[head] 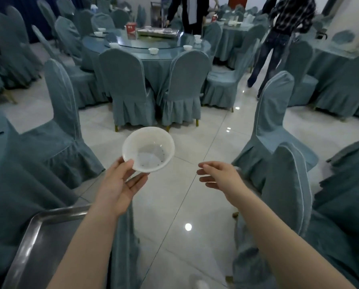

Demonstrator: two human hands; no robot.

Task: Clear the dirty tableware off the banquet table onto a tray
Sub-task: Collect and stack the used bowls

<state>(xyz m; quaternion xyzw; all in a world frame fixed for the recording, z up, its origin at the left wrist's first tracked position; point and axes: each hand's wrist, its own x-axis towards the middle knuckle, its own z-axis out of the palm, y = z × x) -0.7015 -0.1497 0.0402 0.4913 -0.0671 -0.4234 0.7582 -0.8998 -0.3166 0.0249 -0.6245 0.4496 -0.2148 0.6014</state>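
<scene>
White bowl (148, 149): centre frame, above the floor, rim pinched by left hand (120, 185), thumb on top, fingers beneath. Right hand (220, 176): relaxed, holding nothing. Steel tray (35, 232): lower left.

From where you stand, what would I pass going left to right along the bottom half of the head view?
Metal tray → left hand gripping a white bowl → bare shiny floor → open right hand → covered chair.
</scene>
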